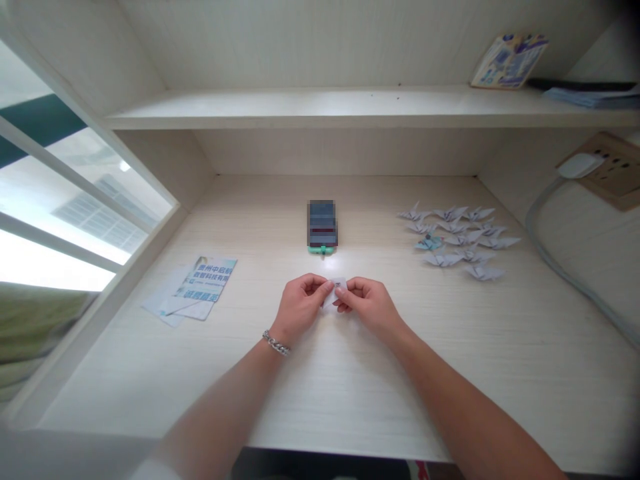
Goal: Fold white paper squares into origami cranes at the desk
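Observation:
Between my two hands, just above the desk, is a small folded piece of white paper (329, 300) with a dark printed mark. My left hand (303, 303) pinches its left side between thumb and fingers. On the other side my right hand (367, 301) grips the paper, thumb on top near the mark. Beyond the hands lies a phone (323, 225) with a blurred screen and a green lower edge. Folded paper cranes (463, 233), several white and one bluish (429, 242), stand in rows to the right.
Printed and plain sheets (207, 287) lie on the left of the desk (320, 393). A shelf (320, 107) spans the back, holding a small colourful booklet (510, 61). A charger (580, 165) sits in the right wall socket, its grey cable (560, 267) running down. Window bars border the left.

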{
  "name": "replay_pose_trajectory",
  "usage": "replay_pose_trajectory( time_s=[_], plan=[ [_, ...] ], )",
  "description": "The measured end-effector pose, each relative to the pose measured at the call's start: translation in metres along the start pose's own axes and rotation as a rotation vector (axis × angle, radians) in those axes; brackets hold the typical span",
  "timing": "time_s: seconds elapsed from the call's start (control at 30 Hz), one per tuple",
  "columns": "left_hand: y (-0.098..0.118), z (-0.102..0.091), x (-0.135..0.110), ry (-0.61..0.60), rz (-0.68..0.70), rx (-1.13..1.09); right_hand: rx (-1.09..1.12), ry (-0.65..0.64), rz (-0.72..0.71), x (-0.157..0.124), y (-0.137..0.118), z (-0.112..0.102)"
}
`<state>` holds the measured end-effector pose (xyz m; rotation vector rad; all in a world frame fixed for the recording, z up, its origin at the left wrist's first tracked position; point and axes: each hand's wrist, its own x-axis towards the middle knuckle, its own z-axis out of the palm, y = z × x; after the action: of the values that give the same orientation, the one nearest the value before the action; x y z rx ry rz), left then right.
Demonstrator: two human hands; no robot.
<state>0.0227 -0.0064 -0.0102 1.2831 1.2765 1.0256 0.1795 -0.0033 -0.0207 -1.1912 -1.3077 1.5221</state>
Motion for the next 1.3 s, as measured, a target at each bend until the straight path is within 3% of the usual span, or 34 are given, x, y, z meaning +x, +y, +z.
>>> replay_pose_trajectory(
  time_s=[0.23, 0.67, 0.93, 1.3],
  plan=[
    [0.001, 0.002, -0.001, -0.153, -0.139, -0.049, -0.026, 0.14, -0.031, 0.003, 0.003, -0.002],
    [-0.003, -0.001, 0.0, -0.098, -0.049, -0.057, -0.072, 0.0, -0.004, 0.004, 0.004, -0.006],
    [0.005, 0.001, -0.007, -0.153, 0.12, 0.243, -0.19, 0.088, -0.111, 0.002, -0.001, -0.003],
    [0.009, -0.01, -0.004, -0.186, 0.123, 0.357, 0.041, 0.234, -0.014, 0.005, -0.002, -0.009]
  ],
)
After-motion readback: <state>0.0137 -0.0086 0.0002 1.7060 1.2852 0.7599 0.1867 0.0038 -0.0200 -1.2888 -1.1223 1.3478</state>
